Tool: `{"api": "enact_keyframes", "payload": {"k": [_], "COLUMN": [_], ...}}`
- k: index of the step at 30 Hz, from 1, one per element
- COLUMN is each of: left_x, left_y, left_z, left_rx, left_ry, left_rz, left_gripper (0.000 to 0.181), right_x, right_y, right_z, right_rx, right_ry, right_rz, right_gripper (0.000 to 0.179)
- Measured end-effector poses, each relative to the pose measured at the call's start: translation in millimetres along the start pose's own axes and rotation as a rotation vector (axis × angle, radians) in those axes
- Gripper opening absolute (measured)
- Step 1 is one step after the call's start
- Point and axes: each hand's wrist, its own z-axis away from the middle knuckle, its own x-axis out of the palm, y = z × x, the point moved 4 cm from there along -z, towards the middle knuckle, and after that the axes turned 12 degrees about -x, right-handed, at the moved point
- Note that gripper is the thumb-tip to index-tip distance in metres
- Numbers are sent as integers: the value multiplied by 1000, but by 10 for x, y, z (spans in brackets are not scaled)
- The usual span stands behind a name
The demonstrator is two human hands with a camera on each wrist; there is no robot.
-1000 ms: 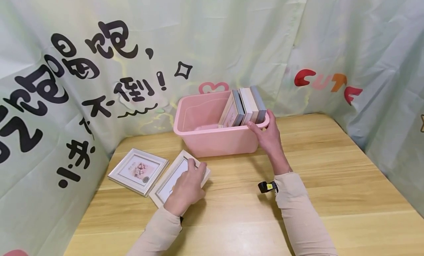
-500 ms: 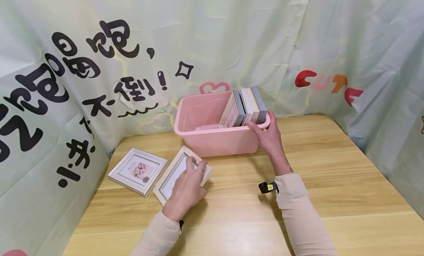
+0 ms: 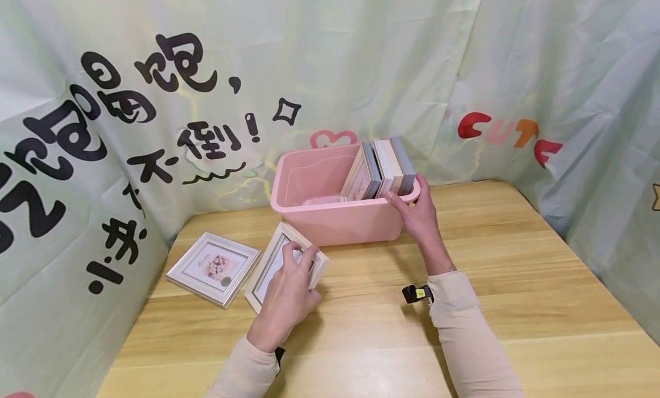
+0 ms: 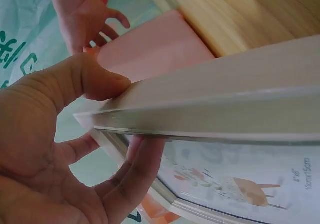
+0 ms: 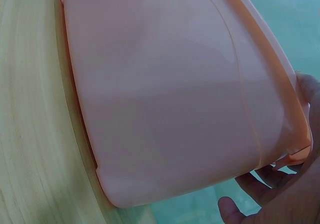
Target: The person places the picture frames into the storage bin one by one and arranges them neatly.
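A cream picture frame (image 3: 268, 267) is gripped by my left hand (image 3: 290, 295) at its right-hand side. The left wrist view shows the thumb on the outer edge of the picture frame (image 4: 215, 91) and the fingers over its front, where a small chair drawing shows. My right hand (image 3: 421, 217) holds the near right corner of the pink bin (image 3: 340, 223), thumb at the rim. In the right wrist view its fingers curl round the rim beneath the corner. Several picture frames (image 3: 384, 166) stand leaning on edge in the right part of the bin.
Flat on the wooden table (image 3: 515, 283) at left lies a silver-white picture frame (image 3: 213, 267) with a flower print. A printed curtain (image 3: 361, 60) hangs along the back and both sides of the table.
My left hand has raised and tilted the cream frame a little, its far corner shifting toward the bin. The right hand keeps its hold on the bin.
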Motion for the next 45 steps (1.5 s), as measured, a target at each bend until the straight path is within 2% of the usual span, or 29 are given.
{"api": "enact_keyframes", "payload": {"k": [14, 24, 33, 41, 45], "left_x": [-92, -147, -179, -228, -252], "left_y": [-23, -82, -144, -270, -303], "left_z": [77, 104, 141, 221, 257], "left_rx": [18, 0, -20, 3, 43], "left_ry": [116, 192, 209, 237, 236], "left_rz": [80, 138, 185, 223, 242], "left_gripper": [85, 85, 82, 80, 82], "right_x": [8, 8, 21, 28, 17], "right_y": [0, -4, -5, -6, -1], "right_z": [6, 0, 4, 0, 4], "right_rx": [6, 5, 6, 11, 15], "right_ry": [2, 0, -2, -5, -2], "right_rz": [10, 1, 2, 15, 13], "right_gripper": [101, 102, 102, 103, 102]}}
